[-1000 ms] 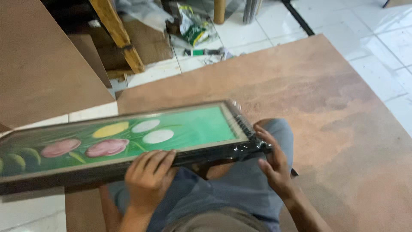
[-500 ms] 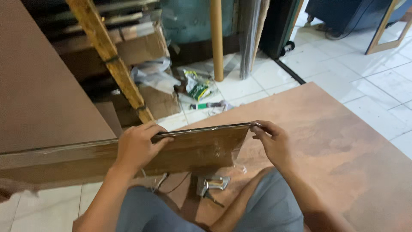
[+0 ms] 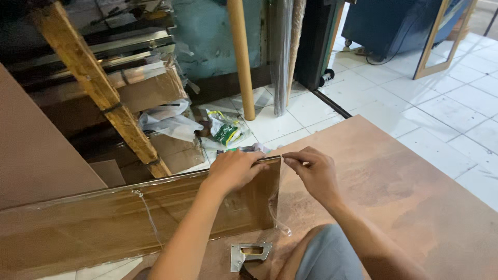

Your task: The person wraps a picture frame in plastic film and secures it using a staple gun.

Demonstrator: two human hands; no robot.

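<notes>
The long brown-backed picture frame wrapped in clear plastic film point(image 3: 129, 218) stands on edge, back facing the person. The left hand point(image 3: 233, 168) clasps its top corner; the right hand point(image 3: 308, 171), just beside, pinches loose film there. The wrapping looks nearly finished, with that corner left. A metal staple gun point(image 3: 250, 254) lies below both hands.

Daylight falls from the upper right, brightening the glossy white floor tiles point(image 3: 456, 111), which show soft glare, while the cluttered shelving at the upper left sits dim. The clear plastic film on the long brown-backed picture frame point(image 3: 104, 218) catches faint sheen. Focus is fairly sharp, softening slightly toward the edges.
</notes>
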